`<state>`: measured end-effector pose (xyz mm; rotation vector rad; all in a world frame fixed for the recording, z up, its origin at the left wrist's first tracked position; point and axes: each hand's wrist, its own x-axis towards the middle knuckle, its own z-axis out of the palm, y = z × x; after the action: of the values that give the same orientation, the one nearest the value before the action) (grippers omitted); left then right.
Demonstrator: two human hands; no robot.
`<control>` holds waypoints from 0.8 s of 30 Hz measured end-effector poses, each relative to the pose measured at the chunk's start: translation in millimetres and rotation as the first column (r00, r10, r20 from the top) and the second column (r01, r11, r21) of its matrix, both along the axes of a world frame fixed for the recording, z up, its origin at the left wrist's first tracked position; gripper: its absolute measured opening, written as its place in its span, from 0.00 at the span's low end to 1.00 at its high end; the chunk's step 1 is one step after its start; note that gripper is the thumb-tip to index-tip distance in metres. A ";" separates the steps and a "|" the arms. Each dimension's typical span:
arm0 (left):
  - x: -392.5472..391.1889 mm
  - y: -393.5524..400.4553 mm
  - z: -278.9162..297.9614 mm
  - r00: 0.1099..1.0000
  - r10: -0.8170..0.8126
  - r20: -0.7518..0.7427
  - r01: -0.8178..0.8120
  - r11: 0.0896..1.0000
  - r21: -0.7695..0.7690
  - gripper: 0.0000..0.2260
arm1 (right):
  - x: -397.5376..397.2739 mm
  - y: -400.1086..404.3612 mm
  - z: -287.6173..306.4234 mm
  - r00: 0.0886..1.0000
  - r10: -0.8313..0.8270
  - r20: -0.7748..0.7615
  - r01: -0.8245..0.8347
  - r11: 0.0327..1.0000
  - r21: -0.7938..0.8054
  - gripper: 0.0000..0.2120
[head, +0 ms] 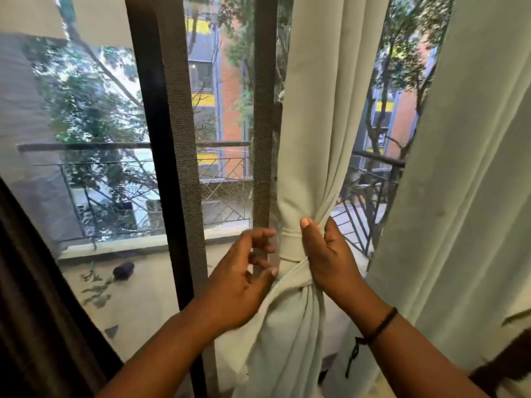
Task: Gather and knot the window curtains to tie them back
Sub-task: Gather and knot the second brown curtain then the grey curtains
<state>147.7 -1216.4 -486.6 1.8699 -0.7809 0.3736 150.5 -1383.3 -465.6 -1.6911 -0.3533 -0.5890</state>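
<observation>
A pale green curtain (313, 133) hangs in the middle of the window, gathered into a knot (293, 262) at about waist height, with its tail hanging below. My right hand (327, 254) grips the knot from the right, thumb pressed up against the fabric. My left hand (244, 271) is at the knot's left side, fingers curled and apart, fingertips touching the cloth. A second pale green curtain (465, 196) hangs loose at the right.
A dark window frame post (175, 168) stands left of the knot. A dark brown curtain (34, 297) hangs at the far left. Outside are a balcony floor, a metal railing (129, 185), trees and buildings.
</observation>
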 end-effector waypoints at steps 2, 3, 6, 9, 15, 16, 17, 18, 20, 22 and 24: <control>-1.6 3.3 -2.5 0.943 0.013 0.333 -0.108 0.957 0.268 0.19 | 3.7 -4.6 -0.4 1.000 0.006 -0.008 -0.006 1.000 0.009 0.15; -1.2 3.0 0.3 0.906 -0.008 0.424 -0.150 0.929 0.337 0.19 | 5.3 -6.3 -0.3 1.000 0.021 -0.019 -0.021 1.000 0.013 0.11; 0.7 0.3 8.2 0.807 -0.078 0.585 -0.245 0.858 0.452 0.21 | 10.8 -13.4 -1.8 0.996 0.078 -0.045 -0.077 0.997 0.026 0.07; -0.5 -11.8 4.9 0.786 -0.113 0.608 -0.306 0.784 0.540 0.27 | 21.3 -28.3 -5.6 0.991 0.120 -0.060 -0.118 0.993 0.027 0.15; 11.8 -86.0 -14.7 0.970 0.221 -0.103 -0.244 0.858 -0.452 0.13 | 44.5 -61.0 3.4 0.973 0.188 -0.134 -0.186 0.982 0.026 0.10; 17.8 -96.6 -13.8 0.937 0.197 -0.288 -0.338 0.718 -0.609 0.10 | 47.2 -66.1 5.4 0.965 0.217 -0.148 -0.216 0.976 0.021 0.10; 24.1 -106.1 -12.7 0.899 0.107 -0.425 -0.401 0.590 -0.700 0.08 | 49.8 -71.6 6.7 0.956 0.247 -0.159 -0.248 0.969 0.012 0.09; 29.5 -114.3 -11.9 0.866 -0.018 -0.500 -0.427 0.497 -0.755 0.08 | 52.1 -77.1 7.6 0.946 0.278 -0.166 -0.281 0.960 0.005 0.08; 37.2 -128.2 -9.3 0.795 -0.224 -0.564 -0.454 0.397 -0.798 0.11 | 54.5 -85.9 9.7 0.929 0.332 -0.162 -0.335 0.942 0.012 0.07; 43.6 -142.5 -7.1 0.731 -0.305 -0.610 -0.476 0.412 -0.777 0.13 | 58.6 -96.7 7.9 0.914 0.368 -0.172 -0.367 0.929 0.038 0.07; 49.6 -152.6 -4.5 0.670 -0.334 -0.663 -0.497 0.461 -0.735 0.15 | 59.1 -103.3 7.7 0.884 0.426 -0.193 -0.418 0.905 0.084 0.07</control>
<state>197.3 -1369.0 -491.1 0.8266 0.1736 -0.0010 209.6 -1486.5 -457.9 -1.5541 -0.5372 -0.0933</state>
